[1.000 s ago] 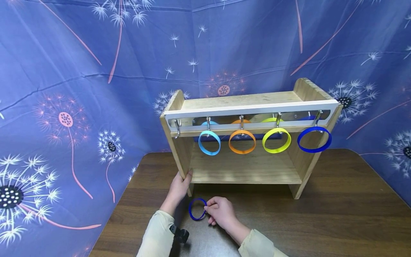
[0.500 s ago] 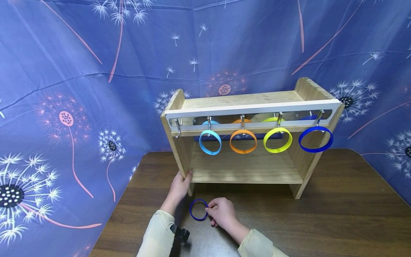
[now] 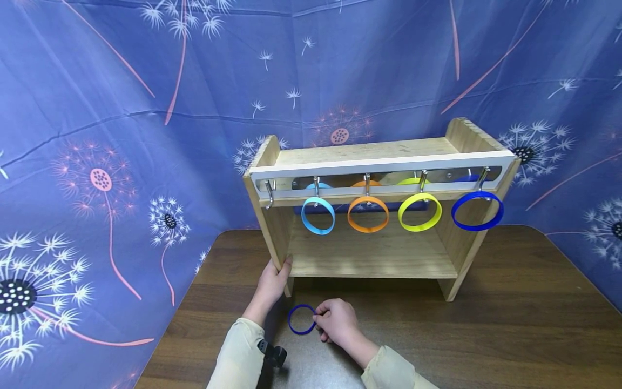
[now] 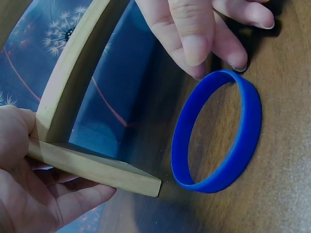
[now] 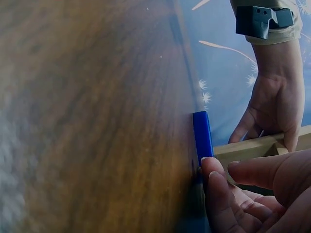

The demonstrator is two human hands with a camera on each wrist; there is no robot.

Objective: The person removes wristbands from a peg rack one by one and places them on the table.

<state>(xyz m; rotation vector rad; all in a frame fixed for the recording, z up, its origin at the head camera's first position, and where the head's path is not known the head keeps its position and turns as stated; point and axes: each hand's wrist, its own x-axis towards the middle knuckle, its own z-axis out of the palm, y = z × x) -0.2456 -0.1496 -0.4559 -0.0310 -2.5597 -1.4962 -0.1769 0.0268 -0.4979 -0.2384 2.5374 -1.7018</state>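
Note:
A dark blue ring (image 3: 302, 319), shaped like a wristband, lies flat on the wooden table; its broad band (image 4: 250, 131) shows in the left wrist view. My right hand (image 3: 335, 320) is at its right edge. The fingertips (image 5: 209, 165) sit right at the band, and the thumb stands apart from them with a gap. My left hand (image 3: 273, 282) grips the lower left side panel of a small wooden shelf (image 3: 374, 254), thumb in front and fingers behind. In the left wrist view that hand (image 4: 29, 189) wraps the wood near its foot.
Metal hooks line the shelf's white front rail (image 3: 384, 162). A light blue ring (image 3: 303, 222), an orange ring (image 3: 367, 230), a yellow ring (image 3: 419, 228) and another blue ring (image 3: 473, 227) hang there. The leftmost hook (image 3: 269, 194) is bare. A patterned blue cloth (image 3: 194, 81) hangs behind.
The blue ring has gone from tilted in the right hand's fingers to lying flat on the table, let go. The right hand has shifted slightly right; the left hand keeps its grip.

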